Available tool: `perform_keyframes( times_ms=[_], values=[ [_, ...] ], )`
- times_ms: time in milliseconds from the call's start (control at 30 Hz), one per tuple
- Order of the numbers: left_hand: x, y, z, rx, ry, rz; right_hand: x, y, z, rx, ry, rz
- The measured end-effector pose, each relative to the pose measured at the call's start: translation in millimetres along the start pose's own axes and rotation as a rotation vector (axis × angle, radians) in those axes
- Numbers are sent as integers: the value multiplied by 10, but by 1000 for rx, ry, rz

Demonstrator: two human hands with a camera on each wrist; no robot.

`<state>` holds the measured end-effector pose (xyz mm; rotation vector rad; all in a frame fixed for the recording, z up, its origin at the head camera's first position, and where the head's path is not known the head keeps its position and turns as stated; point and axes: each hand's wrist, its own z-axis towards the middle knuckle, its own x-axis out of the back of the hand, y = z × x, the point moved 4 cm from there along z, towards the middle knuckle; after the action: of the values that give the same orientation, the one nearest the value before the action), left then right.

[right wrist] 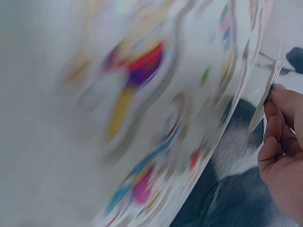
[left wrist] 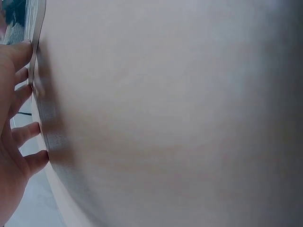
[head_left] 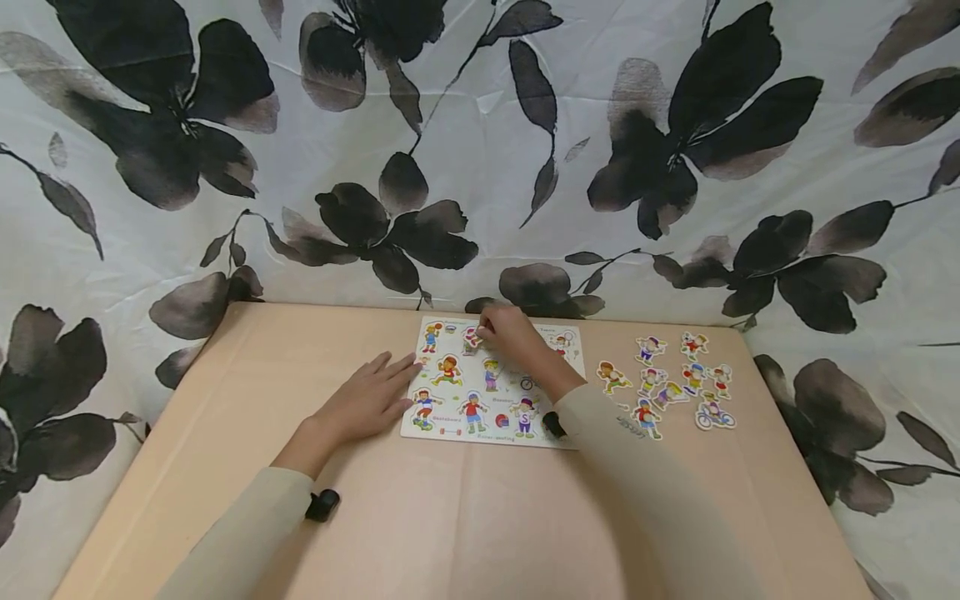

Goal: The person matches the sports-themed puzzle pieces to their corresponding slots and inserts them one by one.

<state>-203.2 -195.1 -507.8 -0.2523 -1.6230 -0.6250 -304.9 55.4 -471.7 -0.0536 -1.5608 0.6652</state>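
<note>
A white picture board (head_left: pixel 450 408) printed with colourful cartoon children lies flat at the far side of the table. My left hand (head_left: pixel 366 398) rests beside it, fingers spread and fairly straight, with fingertips at the board's left edge. Over the upper part of the board is my right hand (head_left: pixel 517 342), thumb and fingers pinching a thin flat cut-out piece (right wrist: pixel 265 101). In the right wrist view the piece is seen nearly edge-on, held clear of the board surface. In the head view a figure on the piece (head_left: pixel 471 337) shows by the fingertips, partly covered by them.
Several loose cut-out figures (head_left: pixel 651 380) lie right of the board, a bicycle figure (head_left: pixel 714 414) among them. My right sleeve (head_left: pixel 637 442) partly covers the nearest ones. A floral cloth (head_left: pixel 480 125) hangs behind the light tan table (head_left: pixel 465 517).
</note>
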Motion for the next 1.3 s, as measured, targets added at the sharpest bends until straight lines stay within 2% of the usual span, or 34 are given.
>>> perform_keyframes(
  times_ms=[267,533,767,1067,1300],
  values=[
    [7,13,-4,-4,9,11,-211,-371,294,88,-90,-162],
    [4,-4,-10,-16,17,16,-395,-634,454,133,-83,-254],
    [-2,-10,-22,-49,59,28,-555,-727,499,167,-83,-360],
    [-19,17,-19,-41,48,33,-625,-726,492,131,-99,-372],
    [16,5,-23,-30,40,33,-589,-701,474,120,-85,-300]
  ],
)
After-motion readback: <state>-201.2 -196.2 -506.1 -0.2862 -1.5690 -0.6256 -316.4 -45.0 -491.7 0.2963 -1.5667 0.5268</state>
